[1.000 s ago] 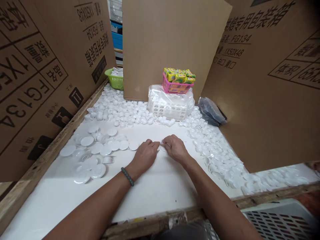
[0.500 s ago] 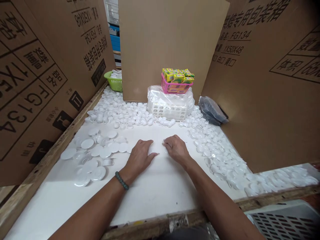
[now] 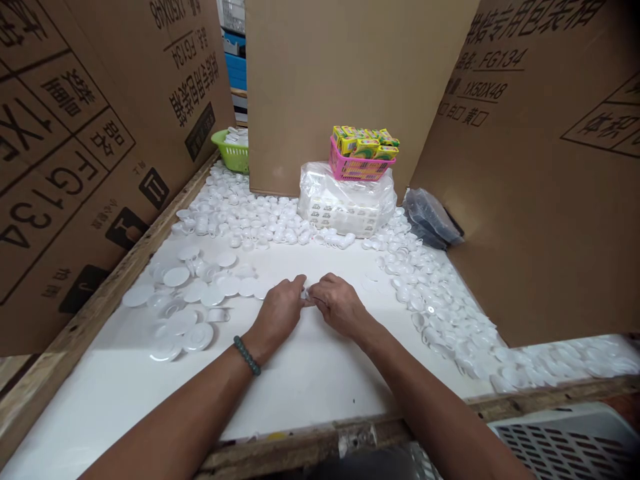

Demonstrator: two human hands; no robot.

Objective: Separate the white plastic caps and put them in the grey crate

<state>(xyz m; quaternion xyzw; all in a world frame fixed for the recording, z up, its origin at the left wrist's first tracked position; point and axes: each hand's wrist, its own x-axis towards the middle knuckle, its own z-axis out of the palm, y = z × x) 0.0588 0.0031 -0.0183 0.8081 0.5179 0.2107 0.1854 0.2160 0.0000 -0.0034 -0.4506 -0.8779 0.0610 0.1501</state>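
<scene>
My left hand point(image 3: 280, 310) and my right hand point(image 3: 336, 303) meet at the middle of the white table point(image 3: 310, 380), fingers curled. Between their fingertips they pinch a small white plastic piece point(image 3: 305, 292), mostly hidden by the fingers. A green bead bracelet point(image 3: 247, 355) is on my left wrist. White round discs point(image 3: 195, 300) lie in a loose group just left of my left hand. Small white caps point(image 3: 250, 223) are piled behind and to the right point(image 3: 440, 313).
Tall cardboard panels point(image 3: 90, 133) wall the table on the left, back and right. A clear bag of white parts point(image 3: 347, 203) carries a pink basket of yellow boxes point(image 3: 363, 153). A green basket point(image 3: 233, 150) sits back left, a dark bag point(image 3: 430, 223) back right, a white crate point(image 3: 570, 440) below right.
Half a second ago my hands lay apart and flatter on the table; now they have come together and pinch a small white piece between them. The view shifted slightly.
</scene>
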